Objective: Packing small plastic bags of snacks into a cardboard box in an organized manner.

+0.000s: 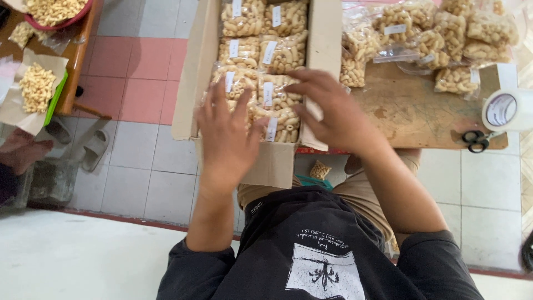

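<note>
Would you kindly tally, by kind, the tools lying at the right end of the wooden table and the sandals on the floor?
Tape roll: 1
Scissors: 1
Sandals: 2
Total: 4

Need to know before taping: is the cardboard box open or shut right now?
Open. The cardboard box has its flaps spread outward, snack bags showing inside, and the left hand and right hand rest on them.

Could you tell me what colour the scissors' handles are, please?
Black: the scissors lie on the wooden table, seen from the head view.
</note>
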